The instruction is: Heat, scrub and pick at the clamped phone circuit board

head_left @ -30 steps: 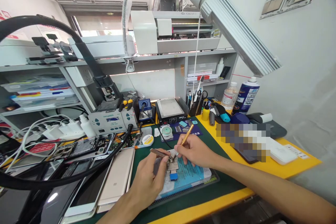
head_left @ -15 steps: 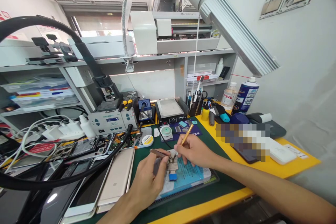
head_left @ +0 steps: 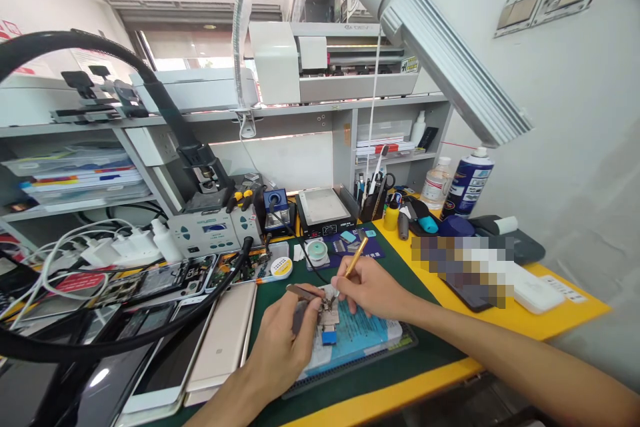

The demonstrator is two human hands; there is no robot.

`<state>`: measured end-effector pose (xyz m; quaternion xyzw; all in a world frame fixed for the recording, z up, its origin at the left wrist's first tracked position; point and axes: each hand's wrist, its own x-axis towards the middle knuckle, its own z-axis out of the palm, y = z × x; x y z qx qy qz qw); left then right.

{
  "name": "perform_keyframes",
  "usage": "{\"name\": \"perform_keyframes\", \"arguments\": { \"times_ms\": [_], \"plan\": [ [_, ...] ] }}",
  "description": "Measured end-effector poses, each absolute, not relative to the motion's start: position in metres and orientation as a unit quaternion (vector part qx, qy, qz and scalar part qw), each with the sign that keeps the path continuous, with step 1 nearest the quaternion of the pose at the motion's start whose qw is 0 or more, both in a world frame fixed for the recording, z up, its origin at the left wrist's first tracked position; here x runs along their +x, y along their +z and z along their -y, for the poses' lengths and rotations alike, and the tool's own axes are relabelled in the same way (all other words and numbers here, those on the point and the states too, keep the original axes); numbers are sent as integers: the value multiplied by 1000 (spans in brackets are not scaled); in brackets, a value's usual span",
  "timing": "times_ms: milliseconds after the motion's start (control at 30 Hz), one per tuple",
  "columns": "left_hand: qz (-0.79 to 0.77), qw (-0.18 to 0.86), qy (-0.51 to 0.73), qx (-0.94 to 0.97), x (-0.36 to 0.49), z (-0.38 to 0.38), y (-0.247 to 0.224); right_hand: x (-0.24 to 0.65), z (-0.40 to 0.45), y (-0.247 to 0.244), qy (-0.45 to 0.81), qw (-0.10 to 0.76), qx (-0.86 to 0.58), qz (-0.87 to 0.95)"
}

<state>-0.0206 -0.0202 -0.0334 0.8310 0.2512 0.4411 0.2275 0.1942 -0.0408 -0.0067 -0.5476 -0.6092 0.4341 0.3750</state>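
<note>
My left hand (head_left: 283,337) is closed on a pair of dark tweezers (head_left: 300,291), whose tips reach right toward a small metallic part (head_left: 329,315). Pinched in my right hand (head_left: 369,288) is a slim gold-coloured pen-shaped tool (head_left: 357,255), its lower end pointing down at the same part. What kind of part this is, I cannot make out. A small blue piece (head_left: 329,338) sits at its near end. Beneath lies a blue and white pad (head_left: 367,332) with dark marks, resting on the green mat (head_left: 415,340). Fingers partly hide where the tool tips meet the part.
Several phones, including a gold one (head_left: 223,337), lie to the left under a thick black hose (head_left: 200,310). Behind stand a grey control unit (head_left: 210,233), a black-framed plate (head_left: 325,207) and a solder spool (head_left: 316,251). A spray can (head_left: 467,183) stands right; a lamp (head_left: 455,60) hangs above.
</note>
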Motion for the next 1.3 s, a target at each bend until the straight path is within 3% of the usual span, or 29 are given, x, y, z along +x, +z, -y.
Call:
{"name": "perform_keyframes", "arguments": {
  "times_ms": [1300],
  "plan": [
    [-254, 218, 441, 833, -21, 20, -33, 196, 38, -14, 419, 387, -552, 609]
  ]
}}
